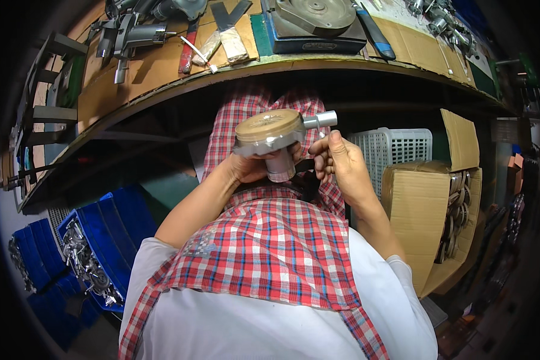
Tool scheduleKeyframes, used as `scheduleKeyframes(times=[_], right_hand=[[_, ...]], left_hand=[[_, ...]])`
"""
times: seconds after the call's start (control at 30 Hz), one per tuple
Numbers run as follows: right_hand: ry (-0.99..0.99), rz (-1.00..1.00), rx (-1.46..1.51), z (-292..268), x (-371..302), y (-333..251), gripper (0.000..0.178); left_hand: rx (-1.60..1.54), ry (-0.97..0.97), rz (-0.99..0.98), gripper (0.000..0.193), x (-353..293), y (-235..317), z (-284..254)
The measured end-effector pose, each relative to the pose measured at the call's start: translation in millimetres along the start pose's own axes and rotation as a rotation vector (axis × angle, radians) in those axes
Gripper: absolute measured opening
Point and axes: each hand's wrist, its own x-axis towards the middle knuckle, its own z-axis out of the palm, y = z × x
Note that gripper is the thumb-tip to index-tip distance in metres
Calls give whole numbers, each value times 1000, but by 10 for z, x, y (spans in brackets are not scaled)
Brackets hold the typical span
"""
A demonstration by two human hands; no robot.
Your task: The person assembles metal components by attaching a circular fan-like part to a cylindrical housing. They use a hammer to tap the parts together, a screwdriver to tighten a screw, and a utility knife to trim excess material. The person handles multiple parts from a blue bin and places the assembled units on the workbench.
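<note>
A round metal part (270,129) with a tan disc top, a grey body and a short silver stub sticking out to the right is held up in front of my chest, below the workbench edge. My left hand (250,165) grips it from beneath, around its cylindrical neck. My right hand (337,161) sits at its right side, thumb raised just under the silver stub and fingers curled toward the neck. A red checked apron (270,252) covers my lap and chest under both hands.
The workbench (162,66) above carries tools, a metal file and a blue machine base (315,27) with a grey disc. Blue bins (102,240) of metal parts stand at the left. At the right are a white plastic crate (396,150) and an open cardboard box (432,216) of metal pieces.
</note>
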Motion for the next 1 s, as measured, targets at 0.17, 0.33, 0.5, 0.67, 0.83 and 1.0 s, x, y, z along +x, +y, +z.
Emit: scheduleKeyframes(times=[0.17, 0.33, 0.5, 0.67, 0.83, 1.0], right_hand=[[228, -323, -138, 78, -66, -59, 46], [280, -1001, -809, 81, -15, -302, 42], [125, -906, -1130, 231, 0, -411, 68], [56, -936, -1059, 279, 125, -335, 58], [39, -1000, -977, 278, 162, -239, 49], [80, -1031, -1026, 293, 152, -242, 52]], left_hand=[[-281, -262, -22, 77, -38, -51, -172], [-365, -417, -34, 71, -27, -101, -316], [-231, -285, 36, 72, -68, -73, -329], [-233, -294, 32, 68, -76, -114, -307], [-262, -338, -8, 66, -62, -174, -350], [-177, -221, -17, 59, -82, -157, -359]])
